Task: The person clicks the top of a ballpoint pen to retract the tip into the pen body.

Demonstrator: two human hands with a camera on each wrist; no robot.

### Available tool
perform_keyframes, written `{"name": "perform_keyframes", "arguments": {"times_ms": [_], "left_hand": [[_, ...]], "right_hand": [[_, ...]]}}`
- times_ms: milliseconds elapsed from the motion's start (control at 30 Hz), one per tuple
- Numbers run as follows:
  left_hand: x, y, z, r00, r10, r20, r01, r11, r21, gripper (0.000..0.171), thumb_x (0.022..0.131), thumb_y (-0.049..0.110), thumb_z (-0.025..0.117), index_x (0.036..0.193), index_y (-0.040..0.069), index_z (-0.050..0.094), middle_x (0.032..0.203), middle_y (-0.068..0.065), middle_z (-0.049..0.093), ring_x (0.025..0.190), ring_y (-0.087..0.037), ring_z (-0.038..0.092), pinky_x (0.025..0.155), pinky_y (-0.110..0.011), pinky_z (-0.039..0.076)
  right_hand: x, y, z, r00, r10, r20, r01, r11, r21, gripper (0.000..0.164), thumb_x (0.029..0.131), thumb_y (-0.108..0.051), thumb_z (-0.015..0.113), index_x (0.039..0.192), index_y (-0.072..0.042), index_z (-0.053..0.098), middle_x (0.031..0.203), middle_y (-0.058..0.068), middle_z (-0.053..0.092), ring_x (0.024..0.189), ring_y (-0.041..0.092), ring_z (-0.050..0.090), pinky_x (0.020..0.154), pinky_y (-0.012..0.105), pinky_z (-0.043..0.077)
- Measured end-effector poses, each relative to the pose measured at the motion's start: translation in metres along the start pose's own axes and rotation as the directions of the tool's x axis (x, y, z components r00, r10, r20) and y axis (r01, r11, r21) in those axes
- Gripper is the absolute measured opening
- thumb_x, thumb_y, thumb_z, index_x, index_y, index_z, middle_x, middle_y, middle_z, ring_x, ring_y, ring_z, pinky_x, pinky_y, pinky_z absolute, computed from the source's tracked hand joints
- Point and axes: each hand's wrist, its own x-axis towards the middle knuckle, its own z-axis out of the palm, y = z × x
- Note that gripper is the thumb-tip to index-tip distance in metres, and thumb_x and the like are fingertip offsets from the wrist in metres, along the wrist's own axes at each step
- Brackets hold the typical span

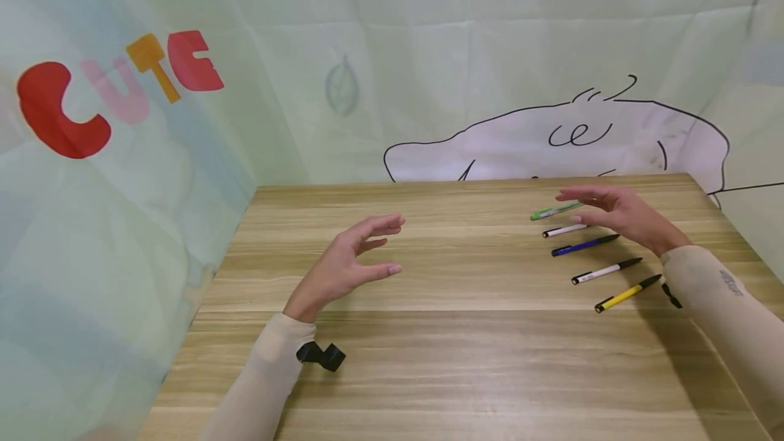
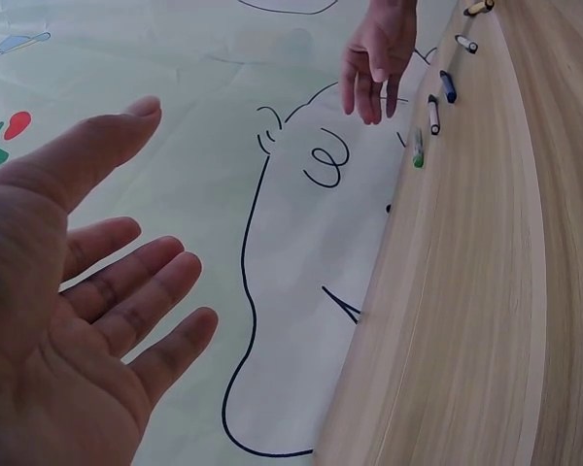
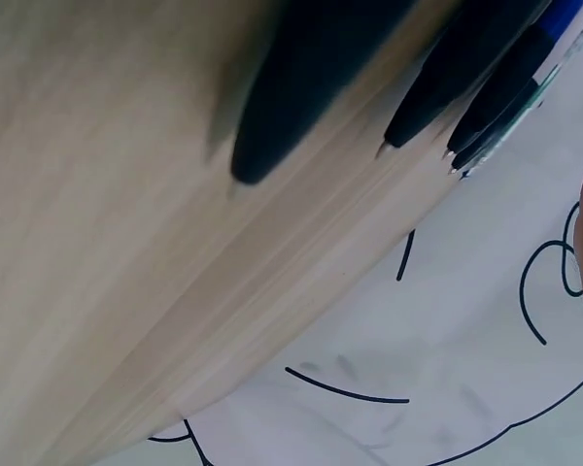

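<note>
Several pens lie in a slanted column on the right of the table in the head view: a green pen (image 1: pixel 545 213) at the back, a white pen (image 1: pixel 560 231), a blue pen (image 1: pixel 582 246), another white pen (image 1: pixel 603 271) and a yellow pen (image 1: pixel 625 295) in front. Above the back pens hovers my right hand (image 1: pixel 618 213), fingers loosely bent, holding nothing and partly covering the green and first white pens. My left hand (image 1: pixel 352 260) is held over the left half of the table, thumb apart from the fingers, with nothing in it. Dark pen tips (image 3: pixel 301 87) loom close in the right wrist view.
The wooden table (image 1: pixel 453 359) meets a pale green printed cloth (image 1: pixel 306 87) at its back and left. Red, pink and orange letters (image 1: pixel 67 114) mark the left cloth. A black strap piece (image 1: pixel 324 356) sits at the left wrist.
</note>
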Motion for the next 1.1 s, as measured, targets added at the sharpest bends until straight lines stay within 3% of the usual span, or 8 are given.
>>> {"name": "perform_keyframes", "arguments": {"times_ms": [367, 500, 567, 633, 1100], "left_hand": [[-0.001, 0.0, -0.001, 1.0, 0.016, 0.009, -0.016, 1.0, -0.004, 0.072, 0.087, 0.009, 0.081, 0.15, 0.013, 0.047, 0.148, 0.002, 0.053, 0.137, -0.02, 0.05, 0.115, -0.042, 0.042], [-0.002, 0.0, -0.001, 1.0, 0.023, 0.014, -0.023, 1.0, -0.008, 0.072, 0.086, 0.008, 0.081, 0.15, 0.013, 0.048, 0.148, 0.003, 0.053, 0.137, -0.018, 0.05, 0.115, -0.04, 0.041], [-0.002, 0.001, -0.001, 1.0, 0.025, 0.014, -0.025, 1.0, -0.008, 0.072, 0.087, 0.007, 0.081, 0.15, 0.014, 0.048, 0.148, 0.003, 0.053, 0.137, -0.018, 0.05, 0.115, -0.04, 0.041], [-0.003, 0.001, -0.001, 1.0, 0.022, 0.014, -0.022, 1.0, -0.006, 0.072, 0.087, 0.008, 0.081, 0.15, 0.014, 0.048, 0.148, 0.003, 0.053, 0.137, -0.018, 0.05, 0.115, -0.04, 0.041], [0.0, 0.0, 0.001, 0.999, 0.023, 0.03, -0.022, 1.0, -0.005, 0.069, 0.088, 0.008, 0.079, 0.15, 0.015, 0.048, 0.148, 0.0, 0.053, 0.137, -0.022, 0.051, 0.116, -0.042, 0.04]], "right_hand": [[0.006, 0.009, -0.006, 0.995, 0.096, 0.003, -0.095, 0.989, -0.112, 0.046, 0.099, -0.029, 0.069, 0.143, -0.025, 0.058, 0.15, -0.002, 0.053, 0.135, 0.001, 0.043, 0.094, 0.013, 0.043], [0.009, 0.013, -0.008, 0.992, 0.124, 0.002, -0.123, 0.986, -0.11, 0.046, 0.097, -0.03, 0.071, 0.141, -0.025, 0.06, 0.149, -0.002, 0.054, 0.141, 0.018, 0.042, 0.109, 0.041, 0.042], [0.011, 0.014, -0.008, 0.991, 0.134, 0.006, -0.133, 0.986, -0.099, 0.047, 0.095, -0.03, 0.073, 0.14, -0.025, 0.061, 0.15, 0.0, 0.054, 0.143, 0.026, 0.04, 0.112, 0.058, 0.036], [0.013, 0.016, -0.009, 0.99, 0.143, 0.012, -0.142, 0.986, -0.09, 0.047, 0.094, -0.03, 0.075, 0.139, -0.024, 0.062, 0.15, 0.003, 0.053, 0.145, 0.032, 0.038, 0.111, 0.068, 0.03], [0.02, 0.022, -0.011, 0.984, 0.176, 0.039, -0.169, 0.975, -0.145, 0.046, 0.095, -0.035, 0.073, 0.137, -0.022, 0.064, 0.149, 0.007, 0.054, 0.143, 0.032, 0.04, 0.113, 0.066, 0.03]]}}
